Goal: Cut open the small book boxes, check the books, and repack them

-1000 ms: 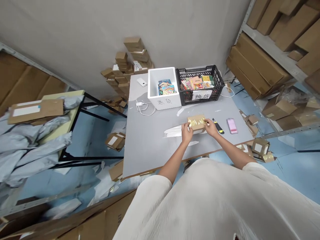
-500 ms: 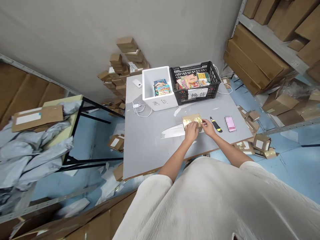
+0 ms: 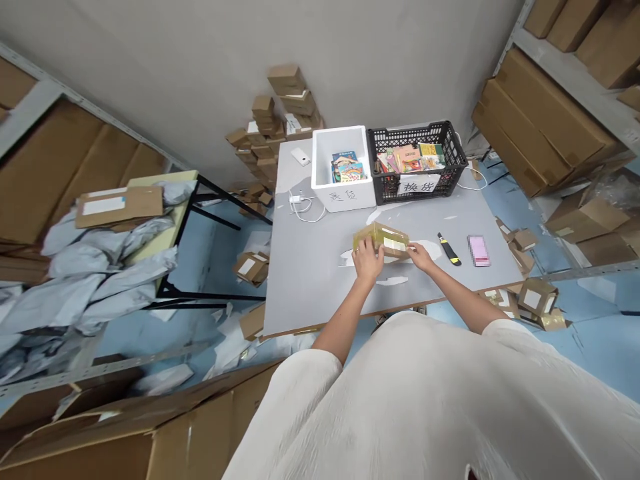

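Note:
A small cardboard box [image 3: 393,235] with shiny clear tape and a white label sits on the grey table, slightly tilted. My left hand [image 3: 368,261] holds its left part, thumb on the near side and fingers over the top. At the box's right end, my right hand [image 3: 421,257] has its fingertips closed on the lower corner. To the right of that hand lies a black-and-yellow utility knife [image 3: 449,249], apart from it. A phone with a pink, blurred screen [image 3: 479,251] rests farther right.
Behind the box stand a white foam bin [image 3: 345,200] and a black plastic crate [image 3: 417,180], both containing picture books. A white cable [image 3: 310,212] and a white device [image 3: 301,157] lie at back left. Grey mailing bags [image 3: 115,273] cover a side table; cartons [image 3: 533,297] litter the floor.
The box has been turned between my hands, so its long labelled side now shows. My left hand has shifted to its left part. The whole view has swung a little left.

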The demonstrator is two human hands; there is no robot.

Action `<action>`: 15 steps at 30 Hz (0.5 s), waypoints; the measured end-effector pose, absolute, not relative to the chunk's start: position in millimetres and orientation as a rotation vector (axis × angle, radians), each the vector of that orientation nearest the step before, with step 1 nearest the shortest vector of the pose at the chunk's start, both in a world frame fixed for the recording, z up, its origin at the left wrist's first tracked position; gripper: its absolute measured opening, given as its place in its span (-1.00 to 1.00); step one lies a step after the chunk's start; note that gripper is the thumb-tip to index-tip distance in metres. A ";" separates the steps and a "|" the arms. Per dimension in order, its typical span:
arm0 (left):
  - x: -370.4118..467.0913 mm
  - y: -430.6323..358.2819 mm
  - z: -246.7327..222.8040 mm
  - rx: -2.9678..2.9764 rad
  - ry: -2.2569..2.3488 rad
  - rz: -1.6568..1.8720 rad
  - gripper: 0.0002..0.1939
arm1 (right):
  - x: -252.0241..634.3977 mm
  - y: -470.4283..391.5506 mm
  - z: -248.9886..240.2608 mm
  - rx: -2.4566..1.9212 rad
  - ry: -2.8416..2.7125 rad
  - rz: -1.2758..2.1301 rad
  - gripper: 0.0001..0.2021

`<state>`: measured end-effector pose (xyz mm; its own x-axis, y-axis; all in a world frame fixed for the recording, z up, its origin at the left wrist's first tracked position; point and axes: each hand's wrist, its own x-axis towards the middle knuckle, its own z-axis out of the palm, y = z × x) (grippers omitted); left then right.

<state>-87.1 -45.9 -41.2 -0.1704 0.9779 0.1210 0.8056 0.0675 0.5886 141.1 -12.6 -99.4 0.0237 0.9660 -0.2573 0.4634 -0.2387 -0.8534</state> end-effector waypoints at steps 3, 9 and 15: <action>-120.5 -53.7 -48.4 1.714 2.091 0.751 -0.45 | 120.4 -13.8 -101.8 -1.732 -1.511 1.185 -0.69; -169.8 -72.6 -75.1 1.487 2.103 0.744 -0.48 | 79.5 -15.6 -101.7 -1.776 -1.535 1.098 -0.66; -174.7 -74.7 -101.1 1.367 2.002 0.818 -0.54 | 75.7 -22.4 -93.5 -1.772 -1.525 1.037 -0.64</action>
